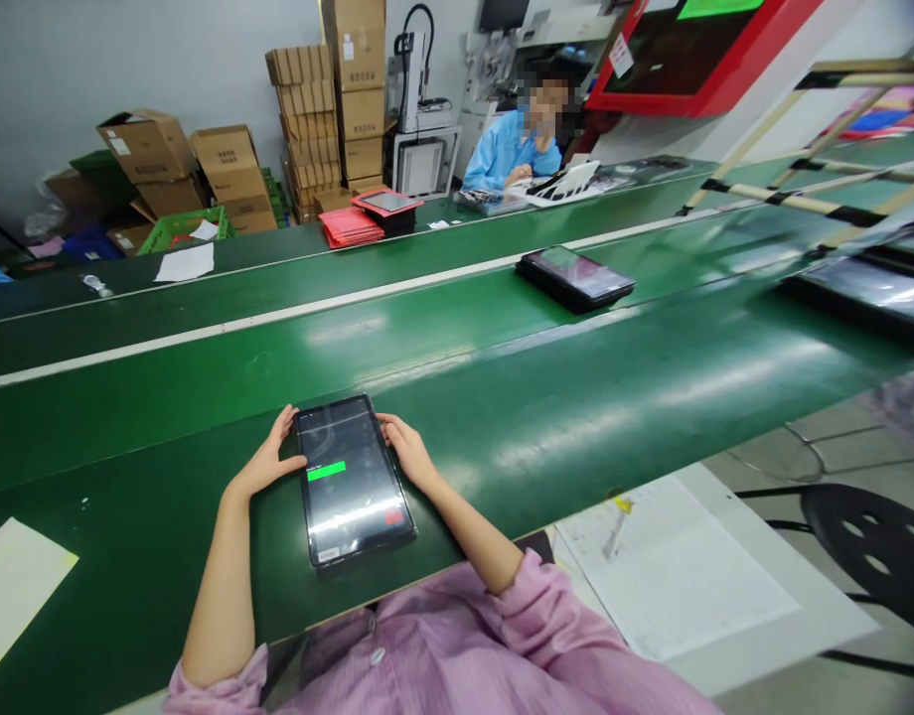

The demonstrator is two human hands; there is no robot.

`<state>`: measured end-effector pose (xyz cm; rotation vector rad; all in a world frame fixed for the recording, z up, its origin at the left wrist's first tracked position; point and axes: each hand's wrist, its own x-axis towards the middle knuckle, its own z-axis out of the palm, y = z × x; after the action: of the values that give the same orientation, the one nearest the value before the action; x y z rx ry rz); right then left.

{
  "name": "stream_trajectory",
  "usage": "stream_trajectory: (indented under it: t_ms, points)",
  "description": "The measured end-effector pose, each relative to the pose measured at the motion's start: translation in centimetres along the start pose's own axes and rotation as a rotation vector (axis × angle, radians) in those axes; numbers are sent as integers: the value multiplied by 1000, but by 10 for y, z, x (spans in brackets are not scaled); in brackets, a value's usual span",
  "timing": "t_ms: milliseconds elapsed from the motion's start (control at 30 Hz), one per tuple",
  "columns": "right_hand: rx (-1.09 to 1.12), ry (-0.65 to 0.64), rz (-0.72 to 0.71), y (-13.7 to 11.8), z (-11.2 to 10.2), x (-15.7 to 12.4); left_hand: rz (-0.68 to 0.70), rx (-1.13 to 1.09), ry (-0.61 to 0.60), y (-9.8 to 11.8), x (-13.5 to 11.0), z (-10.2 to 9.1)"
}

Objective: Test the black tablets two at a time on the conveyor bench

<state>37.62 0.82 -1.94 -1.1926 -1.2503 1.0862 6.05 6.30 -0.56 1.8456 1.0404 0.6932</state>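
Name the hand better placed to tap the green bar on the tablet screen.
Probably the left hand: its thumb lies at the tablet's left edge beside the green bar. The right hand grips the far edge, higher up.

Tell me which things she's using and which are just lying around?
In use: tablet, with left hand and right hand touching its edges.

Lying about: second tablet, red stack, white paper, boxes, pen.
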Motion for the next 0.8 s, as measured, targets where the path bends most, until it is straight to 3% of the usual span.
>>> stream_trajectory:
  t_ms: [167,300,467,800]
  points:
    - [291,83,141,2,8,-6,4,56,-151,13,-12,-9]
    - [387,101,197,2,4,1,-28,77,-124,21,-10,-5]
    - [465,-1,262,-2,-4,4,-31,63,-105,19,-9,-4]
    - [513,-17,283,1,-5,12,-21,92,-126,20,-8,-7]
